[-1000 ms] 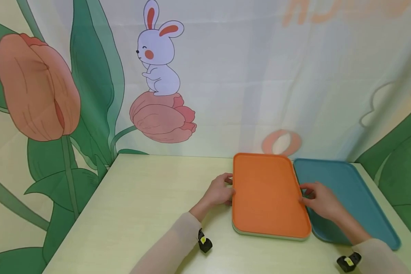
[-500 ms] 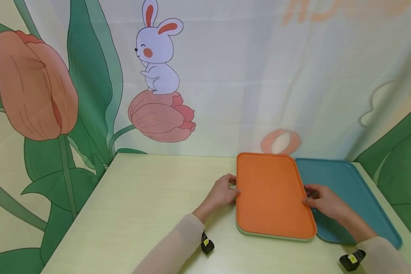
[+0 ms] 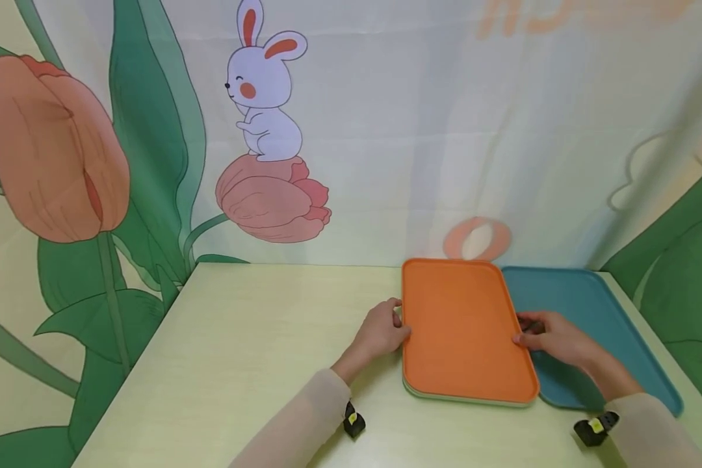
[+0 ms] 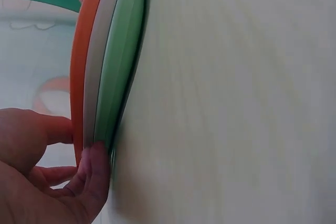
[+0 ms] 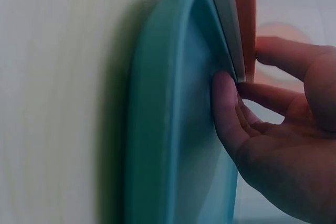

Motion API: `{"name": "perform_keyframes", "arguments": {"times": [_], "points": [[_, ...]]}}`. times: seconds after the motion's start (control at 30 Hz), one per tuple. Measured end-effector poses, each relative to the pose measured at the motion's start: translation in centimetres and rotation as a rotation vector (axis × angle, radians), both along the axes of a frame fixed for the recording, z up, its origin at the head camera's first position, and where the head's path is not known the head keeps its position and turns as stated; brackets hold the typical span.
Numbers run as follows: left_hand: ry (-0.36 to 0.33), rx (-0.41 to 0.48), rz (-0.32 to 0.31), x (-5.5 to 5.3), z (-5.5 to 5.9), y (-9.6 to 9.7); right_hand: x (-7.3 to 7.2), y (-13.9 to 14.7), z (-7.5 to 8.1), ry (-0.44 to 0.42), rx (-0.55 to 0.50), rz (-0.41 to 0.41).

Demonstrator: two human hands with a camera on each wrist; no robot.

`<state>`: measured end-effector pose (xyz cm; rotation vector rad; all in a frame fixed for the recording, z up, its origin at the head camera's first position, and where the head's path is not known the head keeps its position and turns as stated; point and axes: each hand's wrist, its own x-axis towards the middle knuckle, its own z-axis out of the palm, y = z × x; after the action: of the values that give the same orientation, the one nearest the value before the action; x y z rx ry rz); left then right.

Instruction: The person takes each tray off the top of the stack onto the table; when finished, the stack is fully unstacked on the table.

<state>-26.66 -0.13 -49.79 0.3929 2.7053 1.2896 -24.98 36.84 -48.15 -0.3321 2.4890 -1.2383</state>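
A stack of rectangular trays lies on the table, with an orange tray [image 3: 467, 328] on top. Beneath it a grey tray [image 4: 98, 61] and a green tray [image 4: 122, 61] show at the side. My left hand [image 3: 380, 331] grips the stack's left edge, thumb at the orange rim and fingers lower down the side. At the right edge, my right hand [image 3: 556, 338] pinches the orange rim, its other fingers by the grey tray [image 5: 223, 9] in the right wrist view. A blue-green tray [image 3: 597, 331] lies under the right hand, beside the stack; the stack's right side overlaps it slightly.
The pale table [image 3: 257, 338] extends left of the stack. Behind it hangs a printed curtain [image 3: 380, 130] with a rabbit and tulips. The blue-green tray lies close to the table's right edge.
The stack has shifted slightly right towards the blue-green tray, both hands moving with it. The right thumb now sits a little further onto the orange rim. The head view has drifted slightly.
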Motion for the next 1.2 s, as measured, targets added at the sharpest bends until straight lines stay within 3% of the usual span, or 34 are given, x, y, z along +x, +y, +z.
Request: {"name": "perform_keyframes", "arguments": {"times": [0.2, 0.33, 0.5, 0.8, 1.2], "points": [[0.031, 0.096, 0.068, 0.3, -0.3, -0.2, -0.3, -0.1, -0.1, -0.035, -0.031, -0.029], [-0.003, 0.174, 0.087, 0.1, -0.1, -0.5, -0.4, -0.1, -0.1, -0.035, -0.038, -0.032], [-0.123, 0.353, 0.078, -0.1, 0.4, -1.4, -0.4, -0.2, -0.1, -0.001, -0.021, -0.035], [-0.385, 0.688, 0.061, -0.4, 0.3, -3.3, -0.5, -0.6, -0.2, 0.024, 0.020, -0.073], [-0.456, 0.714, 0.073, 0.3, 0.0, -5.7, -0.4, -1.6, 0.1, 0.073, 0.066, -0.103]]}}
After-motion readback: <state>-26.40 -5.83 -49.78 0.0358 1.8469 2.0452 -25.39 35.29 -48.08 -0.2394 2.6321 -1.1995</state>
